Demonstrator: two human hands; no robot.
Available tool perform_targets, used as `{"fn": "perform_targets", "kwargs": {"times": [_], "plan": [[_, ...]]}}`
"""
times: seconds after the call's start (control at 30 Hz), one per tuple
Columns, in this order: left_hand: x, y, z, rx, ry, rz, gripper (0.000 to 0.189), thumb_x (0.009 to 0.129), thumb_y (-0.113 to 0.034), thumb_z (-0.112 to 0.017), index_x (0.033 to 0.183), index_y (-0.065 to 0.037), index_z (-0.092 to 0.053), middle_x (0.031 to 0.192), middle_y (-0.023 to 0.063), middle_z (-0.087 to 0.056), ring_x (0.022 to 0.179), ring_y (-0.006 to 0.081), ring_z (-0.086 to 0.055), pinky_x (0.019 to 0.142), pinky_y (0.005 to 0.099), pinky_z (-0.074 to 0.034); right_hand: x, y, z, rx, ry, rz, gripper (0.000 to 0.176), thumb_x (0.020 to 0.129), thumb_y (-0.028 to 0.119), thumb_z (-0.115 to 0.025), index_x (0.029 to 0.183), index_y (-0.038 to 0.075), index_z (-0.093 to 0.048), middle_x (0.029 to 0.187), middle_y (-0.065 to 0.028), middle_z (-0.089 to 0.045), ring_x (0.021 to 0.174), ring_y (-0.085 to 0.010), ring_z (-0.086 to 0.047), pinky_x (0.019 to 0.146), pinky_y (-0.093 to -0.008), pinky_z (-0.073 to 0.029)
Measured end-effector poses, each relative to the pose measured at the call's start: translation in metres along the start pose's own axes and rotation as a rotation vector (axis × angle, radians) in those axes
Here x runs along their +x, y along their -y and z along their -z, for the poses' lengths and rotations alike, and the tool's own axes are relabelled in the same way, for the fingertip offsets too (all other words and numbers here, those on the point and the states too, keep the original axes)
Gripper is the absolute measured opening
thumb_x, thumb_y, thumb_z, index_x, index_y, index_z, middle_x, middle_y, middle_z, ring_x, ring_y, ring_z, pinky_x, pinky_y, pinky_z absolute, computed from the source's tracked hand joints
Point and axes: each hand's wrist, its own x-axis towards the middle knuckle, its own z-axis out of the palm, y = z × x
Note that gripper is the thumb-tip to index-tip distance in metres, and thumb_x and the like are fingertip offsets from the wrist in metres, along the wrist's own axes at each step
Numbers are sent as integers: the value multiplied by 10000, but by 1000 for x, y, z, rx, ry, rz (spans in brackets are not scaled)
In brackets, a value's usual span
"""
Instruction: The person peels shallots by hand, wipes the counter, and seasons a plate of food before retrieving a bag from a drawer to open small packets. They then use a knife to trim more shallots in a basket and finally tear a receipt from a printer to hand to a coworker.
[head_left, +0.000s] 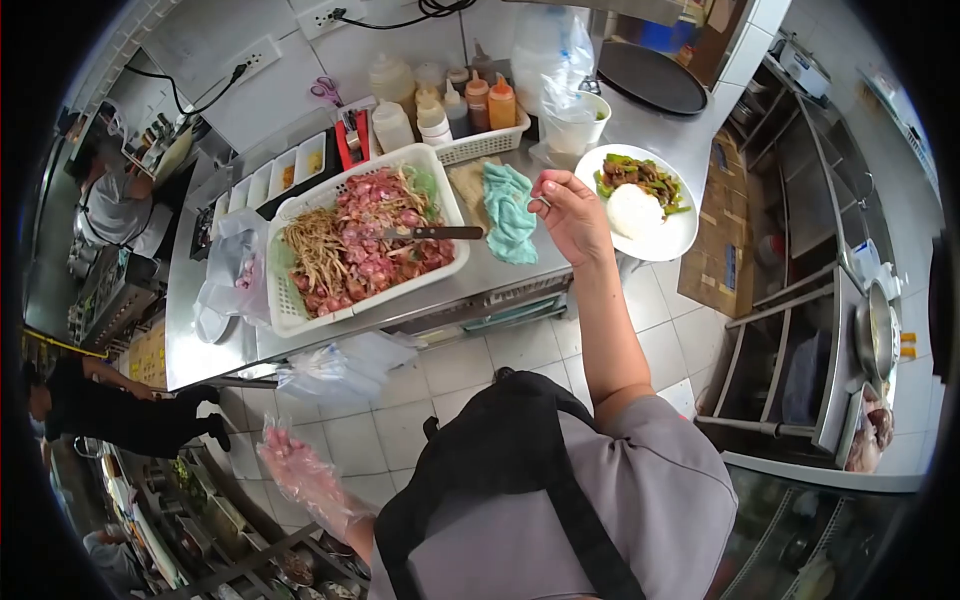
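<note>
My right hand [572, 215] is raised over the steel counter [500, 275], pinching a small metal utensil between thumb and fingers, right beside a white plate [680, 238] of rice and green vegetables. A teal cloth [510, 212] lies just left of that hand. My left hand [300, 472], in a thin clear plastic glove, hangs low at my side over the tiled floor, fingers spread and holding nothing. A white basket [283, 312] of chopped red meat and pale strips sits on the counter with a knife [432, 233] resting across it.
Squeeze bottles stand in a white basket [480, 147] at the back, with a bagged white bowl [575, 122] beside them. A black round pan [650, 78] lies far right. Plastic bags [232, 280] hang off the counter's left end. Other people work at left. A metal rack [800, 330] stands right.
</note>
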Motion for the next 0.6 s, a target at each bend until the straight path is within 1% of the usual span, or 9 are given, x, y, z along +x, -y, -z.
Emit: {"fn": "perform_targets", "kwargs": {"times": [0.23, 0.33, 0.4, 0.47, 0.6], "plan": [[-58, -5, 48, -10, -16, 65, 453, 907, -371, -482, 1158, 5, -462, 964, 38, -498, 740, 86, -436, 665, 209, -377, -42, 11, -4, -52, -14, -18, 111, 820, 63, -589, 923, 25, -601, 822, -65, -593, 761, -147, -556, 687, -278, -464], [-72, -1, 79, -42, 23, 80, 429, 904, -367, -488, 1141, -10, -472, 930, 19, -511, 716, 83, -435, 649, 208, -381, -60, 13, -5, -46, -10, -52, 117, 818, 67, -592, 928, 25, -596, 822, -59, -593, 771, -143, -555, 690, -279, -464], [-81, 4, 94, -81, 15, 120, 441, 921, -345, -466, 1203, -8, -438, 1027, 33, -523, 722, 78, -466, 615, 187, -408, -69, 15, -5, -39, -15, -70, 116, 817, 68, -594, 924, 26, -592, 822, -56, -593, 777, -140, -555, 693, -280, -465], [-91, 7, 102, -77, 15, 126, 431, 922, -345, -463, 1200, -16, -442, 1010, 28, -535, 718, 78, -477, 600, 190, -412, -79, 17, -7, 30, 21, -101, 100, 809, 63, -602, 903, 31, -585, 821, -52, -595, 785, -136, -553, 695, -280, -465], [-112, 4, 102, -94, 49, 137, 405, 924, -338, -459, 1186, -29, -461, 985, 31, -559, 706, 75, -498, 576, 190, -421, -93, 16, -7, 51, 63, -134, 82, 801, 57, -611, 876, 44, -580, 815, -48, -593, 782, -137, -553, 693, -277, -463]]}}
